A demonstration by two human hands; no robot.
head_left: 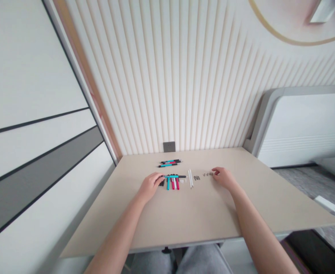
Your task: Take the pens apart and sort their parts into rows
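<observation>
My left hand (152, 185) is closed on the end of a blue pen (173, 176) with a black grip. The pen lies level across the tops of several pen barrels in blue, white and red (177, 184). Small black pieces (162, 183) sit beside my left fingertips. At the right, the fingers of my right hand (222, 177) are curled together at a row of small metal pen parts (207, 174); whether a part is between them is too small to tell. Two thin white refills (190, 179) and several short springs (196, 177) lie between my hands.
Several whole pens in blue, black and red (169, 163) lie farther back on the beige table (167, 217). A dark wall socket (169, 146) is behind them on the ribbed wall. White cabinet panels stand at the left, and a pale headboard (304, 125) at the right.
</observation>
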